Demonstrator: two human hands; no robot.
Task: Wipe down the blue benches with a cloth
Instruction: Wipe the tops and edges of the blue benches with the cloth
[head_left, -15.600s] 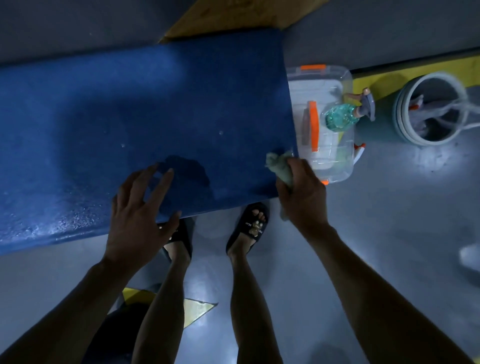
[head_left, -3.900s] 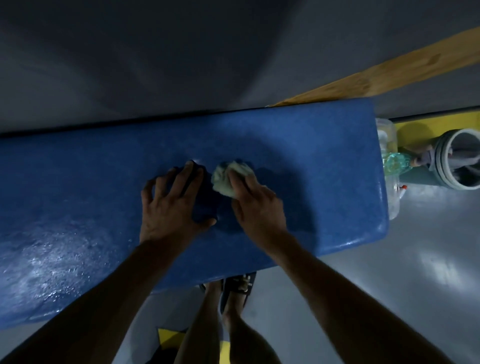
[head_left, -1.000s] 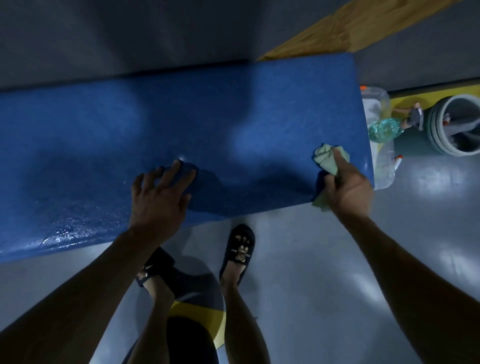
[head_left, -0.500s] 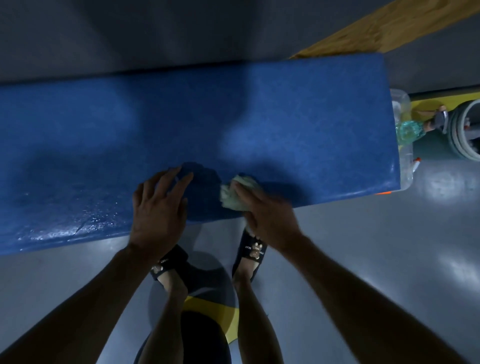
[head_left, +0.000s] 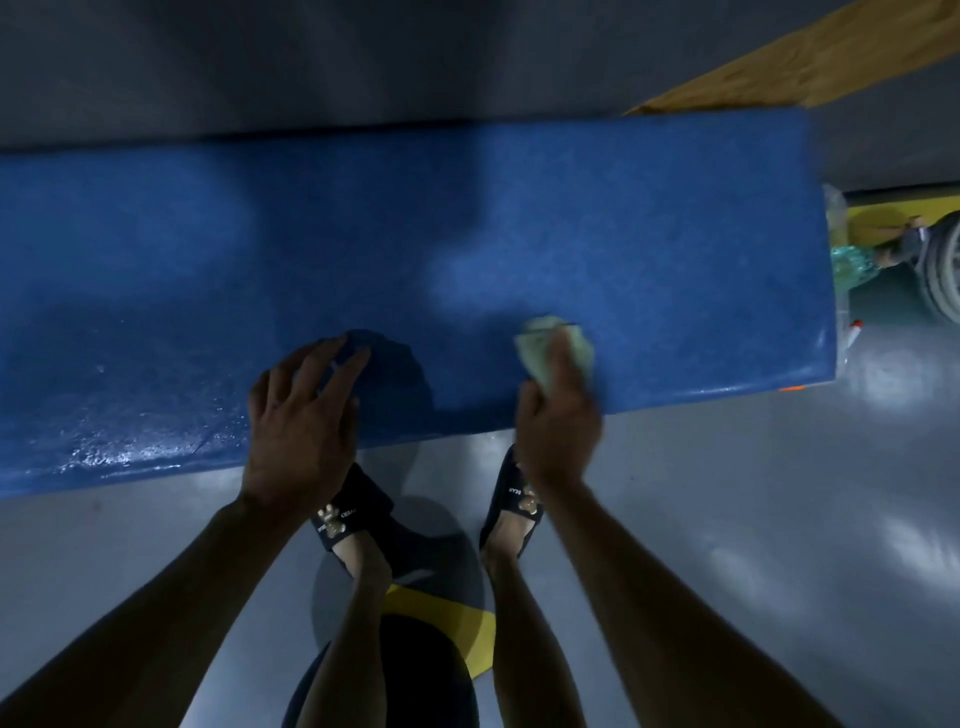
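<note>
From the head view, a long blue bench (head_left: 467, 234) runs across the frame, its near edge toward the person. The right hand (head_left: 558, 410) grips a bunched pale green cloth (head_left: 550, 345), fingers curled over it and pressing it onto the bench top close to the near edge, right of the middle. The cloth shows just ahead of the knuckles, slightly blurred. The left hand (head_left: 301, 421) lies released, flat on the bench with fingers spread, well to the left of the cloth and also by the near edge; it holds nothing. The bench surface to the far left glistens wet. Below the bench edge, two dark sandals (head_left: 348, 512) stand on the grey floor (head_left: 753, 519). Past the right end of the bench a clear plastic container (head_left: 837, 291) is partly visible.
</note>
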